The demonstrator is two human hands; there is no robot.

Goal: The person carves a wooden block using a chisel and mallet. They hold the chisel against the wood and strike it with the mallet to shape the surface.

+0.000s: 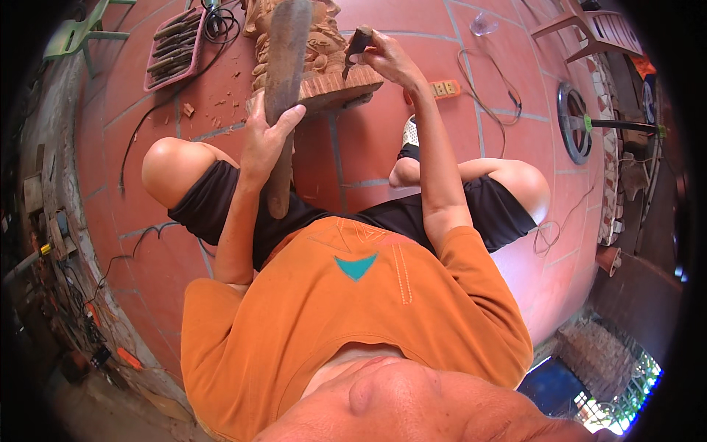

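Note:
My left hand [269,140] is wrapped round a long wooden mallet [286,66], flat and paddle-like, with a narrow handle end pointing down toward my lap. My right hand [396,65] pinches a short dark tool [359,43], probably a chisel, whose tip points down at the edge of a carved wooden piece [322,40]. That carving stands on the floor beyond my crossed legs, its flat layered base [331,90] facing me. The mallet covers part of the carving's left side.
A pink basket [151,70] of several chisels sits at the far left beside a coiled black cable [221,26]. Wood chips [188,110] lie on the red tiles. At right are an orange power strip [445,89], a loose cord [508,92], a wheel [574,121] and a chair [600,33].

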